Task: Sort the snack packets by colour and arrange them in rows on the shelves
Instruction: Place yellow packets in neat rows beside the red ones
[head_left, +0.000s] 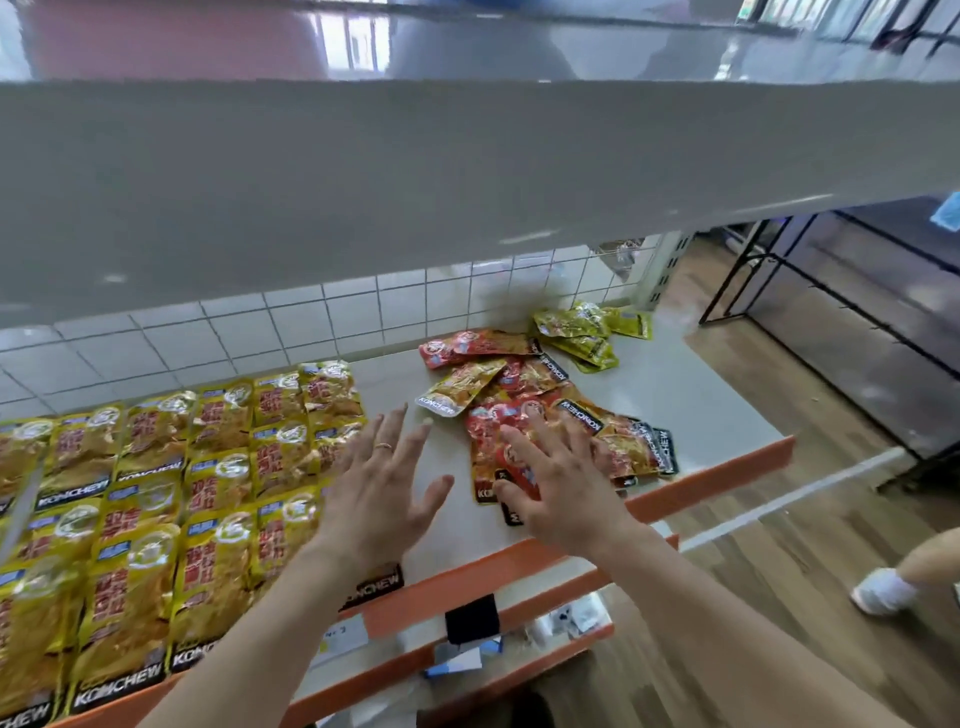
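Shelf (701, 405): yellow KONCHEW packets (156, 519) in rows at 9 o'clock, long axes 12-to-6, logo ends at 6. Left hand (382, 499) spread wide; right hand (561, 483), fingers splayed, over jumbled red packets (519, 395) at 1 o'clock.

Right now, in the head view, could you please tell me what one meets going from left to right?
From the left: rows of yellow packets → left hand → pile of red packets → wooden floor → white shoe. The right hand overlaps the red pile, so I leave it out.
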